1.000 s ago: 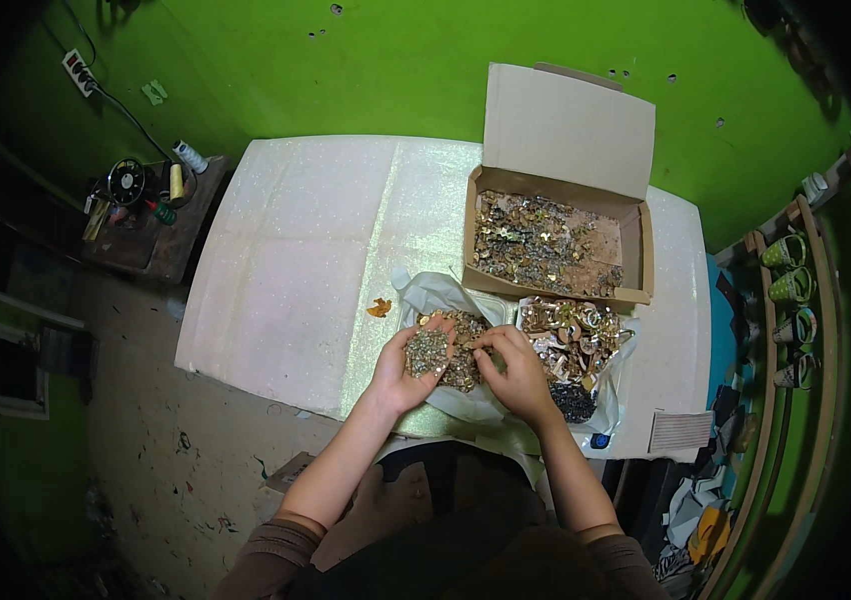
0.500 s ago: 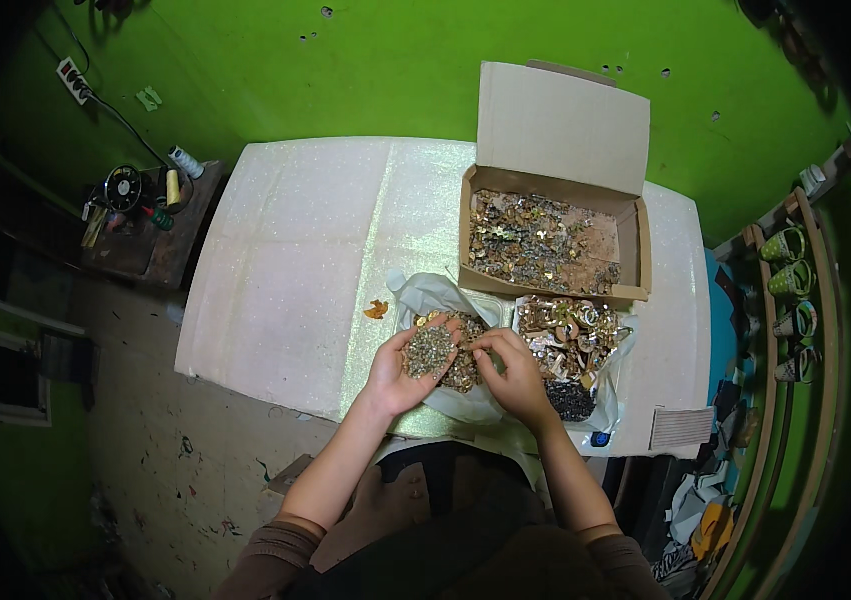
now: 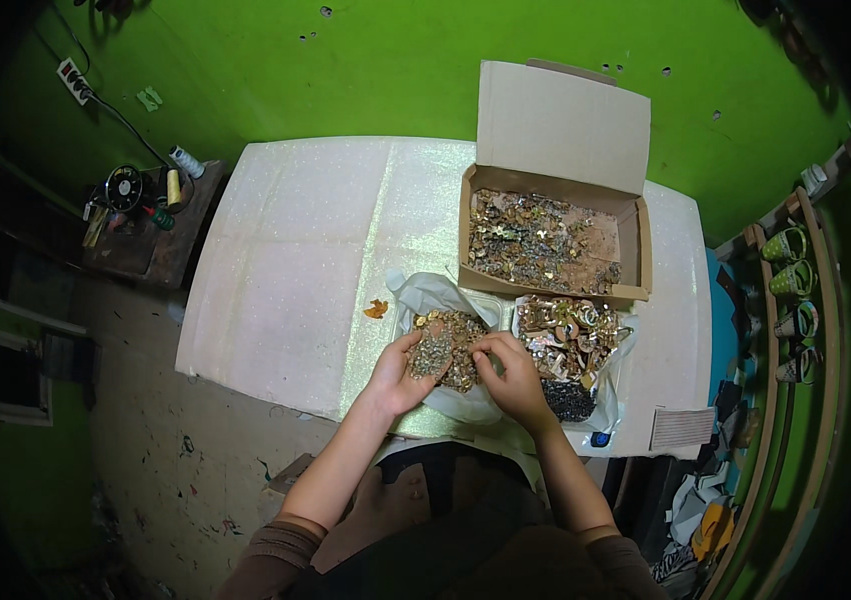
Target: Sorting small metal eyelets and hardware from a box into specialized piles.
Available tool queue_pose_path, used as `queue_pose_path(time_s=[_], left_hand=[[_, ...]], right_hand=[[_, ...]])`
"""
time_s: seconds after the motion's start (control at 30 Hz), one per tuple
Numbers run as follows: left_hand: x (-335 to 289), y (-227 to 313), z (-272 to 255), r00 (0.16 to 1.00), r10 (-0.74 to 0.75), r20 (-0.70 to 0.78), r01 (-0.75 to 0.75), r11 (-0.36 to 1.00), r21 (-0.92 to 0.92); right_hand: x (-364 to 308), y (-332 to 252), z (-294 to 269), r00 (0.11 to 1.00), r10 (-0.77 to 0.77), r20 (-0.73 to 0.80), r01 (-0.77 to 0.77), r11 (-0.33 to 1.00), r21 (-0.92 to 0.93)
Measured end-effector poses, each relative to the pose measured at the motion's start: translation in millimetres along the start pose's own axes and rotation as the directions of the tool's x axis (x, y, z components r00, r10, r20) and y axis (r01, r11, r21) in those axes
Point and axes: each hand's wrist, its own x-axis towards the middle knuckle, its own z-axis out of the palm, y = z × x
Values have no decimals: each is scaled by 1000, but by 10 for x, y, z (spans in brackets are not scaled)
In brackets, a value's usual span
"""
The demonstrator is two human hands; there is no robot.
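My left hand is cupped palm up and holds a small heap of glittering gold and silver trinkets. My right hand pinches at that heap with its fingertips, just beside the left palm. Both hands hover over an open white plastic bag filled with the same small metal pieces, at the near edge of the white table.
An open cardboard box of mixed trinkets stands behind the bag, its lid upright. A second bag of larger gold pieces lies to the right, with dark beads below it. An orange scrap lies left. A cluttered side table stands far left.
Both hands stay over the bag with only slight finger movement; the left palm still carries the heap. The view has shifted a little.
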Motion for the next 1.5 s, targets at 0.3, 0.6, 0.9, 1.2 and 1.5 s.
queue_pose_path(time_s=[0.3,0.6,0.9,1.2,1.5], left_hand=[[-47,18,81,1000,-9,8,10,999,-54],[-25,15,30,1000,6,-6,-6,999,-44],[-95,15,135,999,-19,35,20,999,-25],[-65,30,39,996,-25,80,18,996,93],[10,1,-56,996,-89,26,88,995,41]], right_hand=[[-4,1,-3,999,48,-11,-47,996,77],[6,-13,-3,999,29,-16,-28,996,80],[35,-44,70,1000,9,24,-9,1000,17],[120,-101,164,996,-92,6,92,995,-24],[300,-151,170,962,-235,138,268,909,-318]])
